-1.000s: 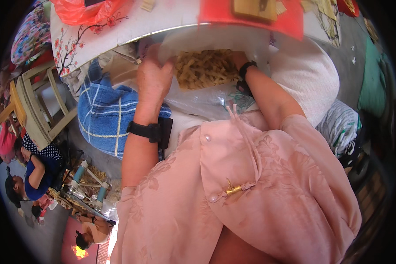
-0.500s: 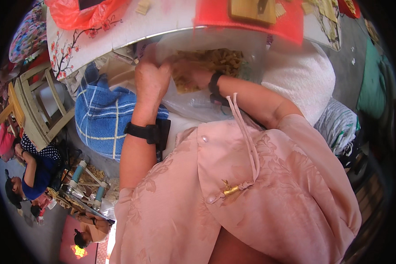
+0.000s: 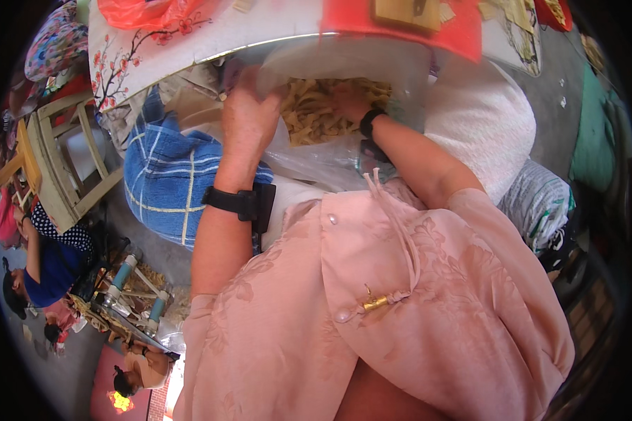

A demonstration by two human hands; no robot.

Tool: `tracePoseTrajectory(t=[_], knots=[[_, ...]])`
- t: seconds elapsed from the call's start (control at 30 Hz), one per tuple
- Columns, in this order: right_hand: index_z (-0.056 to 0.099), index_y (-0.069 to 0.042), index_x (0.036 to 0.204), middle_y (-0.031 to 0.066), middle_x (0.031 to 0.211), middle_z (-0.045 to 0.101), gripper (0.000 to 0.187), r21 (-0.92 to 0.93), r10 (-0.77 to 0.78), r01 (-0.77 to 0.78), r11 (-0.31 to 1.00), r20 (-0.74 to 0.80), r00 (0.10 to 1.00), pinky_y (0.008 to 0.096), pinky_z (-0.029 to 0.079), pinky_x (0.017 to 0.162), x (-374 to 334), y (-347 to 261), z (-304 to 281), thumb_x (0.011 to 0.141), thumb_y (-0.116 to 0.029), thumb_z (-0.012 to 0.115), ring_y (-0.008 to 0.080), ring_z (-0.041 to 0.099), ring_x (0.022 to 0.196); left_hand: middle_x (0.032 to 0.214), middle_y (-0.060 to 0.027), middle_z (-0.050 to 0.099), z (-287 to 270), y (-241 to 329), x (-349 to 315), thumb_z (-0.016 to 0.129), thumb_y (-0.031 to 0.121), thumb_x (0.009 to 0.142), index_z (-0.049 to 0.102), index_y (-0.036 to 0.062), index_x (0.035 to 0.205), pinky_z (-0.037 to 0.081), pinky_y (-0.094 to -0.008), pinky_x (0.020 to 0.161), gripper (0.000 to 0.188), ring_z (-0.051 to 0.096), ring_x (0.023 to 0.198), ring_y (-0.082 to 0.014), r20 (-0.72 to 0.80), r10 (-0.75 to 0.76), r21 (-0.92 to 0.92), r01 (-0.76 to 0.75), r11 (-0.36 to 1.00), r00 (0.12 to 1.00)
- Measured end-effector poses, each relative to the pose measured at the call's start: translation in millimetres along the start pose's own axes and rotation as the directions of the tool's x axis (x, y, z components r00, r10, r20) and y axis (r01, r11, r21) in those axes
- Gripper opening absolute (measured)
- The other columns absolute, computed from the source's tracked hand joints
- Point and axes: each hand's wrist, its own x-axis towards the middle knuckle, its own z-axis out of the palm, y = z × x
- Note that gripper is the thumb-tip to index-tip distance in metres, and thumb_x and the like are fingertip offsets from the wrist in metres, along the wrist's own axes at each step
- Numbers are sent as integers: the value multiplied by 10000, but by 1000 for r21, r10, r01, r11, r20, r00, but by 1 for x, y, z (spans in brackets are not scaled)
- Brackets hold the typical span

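A clear plastic bag (image 3: 309,163) lies open across my lap, below the table's edge. Inside it is a heap of pale yellow-brown flat strips (image 3: 312,116); their material is hard to make out. At the bag's left rim, my left hand (image 3: 249,109) is closed on the plastic and holds that side up. My right hand (image 3: 350,100) reaches into the bag, down among the strips at the far right of the heap. Its fingers are smeared and partly hidden, so their grip cannot be read. Each wrist wears a black band.
A white table (image 3: 225,34) with a floral print stands in front, bearing red plastic (image 3: 144,12) and a wooden block (image 3: 393,12). A blue checked towel (image 3: 165,186) lies left, a white towel (image 3: 481,126) right. Beyond the wooden chair (image 3: 70,161), other people sit at far left.
My right hand has moved to the right and deeper into the bag, away from my left hand, uncovering more strips. My left hand keeps hold of the bag's rim.
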Motion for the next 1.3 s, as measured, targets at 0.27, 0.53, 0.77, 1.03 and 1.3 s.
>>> tracePoseTrajectory(t=[0.27,0.53,0.77,1.03,1.3], knots=[[631,-7,947,215,1005,611,265,-592,-184,263,762,191,964,470,475,737,-12,-17,16,766,-195,589,357,604,864,1001,-222,625,2,-2,3,645,254,749,547,24,1143,468,-370,802,467,608,941,-363,27,16,-3,-16,1000,1000],[640,15,857,203,881,647,195,-424,-509,743,518,545,666,485,498,617,-8,8,-9,766,-143,569,347,630,727,952,-205,641,3,0,6,631,245,758,566,33,1118,470,-366,783,423,621,912,-339,-2,17,35,-17,999,1000],[556,-3,742,60,570,533,214,-215,195,-109,970,431,881,318,336,366,-39,-101,-85,860,-170,493,157,470,403,909,-196,651,-5,-20,6,598,268,781,610,70,1103,477,-372,755,378,633,859,-329,-214,68,8,-68,998,975],[593,-33,865,7,638,540,222,41,99,-118,992,323,941,233,418,487,-152,-225,-173,902,-247,543,95,512,528,948,-204,639,-9,-10,-2,601,290,775,567,84,1158,467,-411,791,436,607,899,-359,-106,103,184,-82,980,989],[534,-51,921,-1,641,478,255,486,-453,327,811,166,876,237,435,562,-230,-285,-228,943,-296,466,65,441,525,1086,-167,532,-20,45,-61,628,59,737,521,86,1180,434,-395,877,455,510,1029,-349,-147,526,378,-443,813,838]])
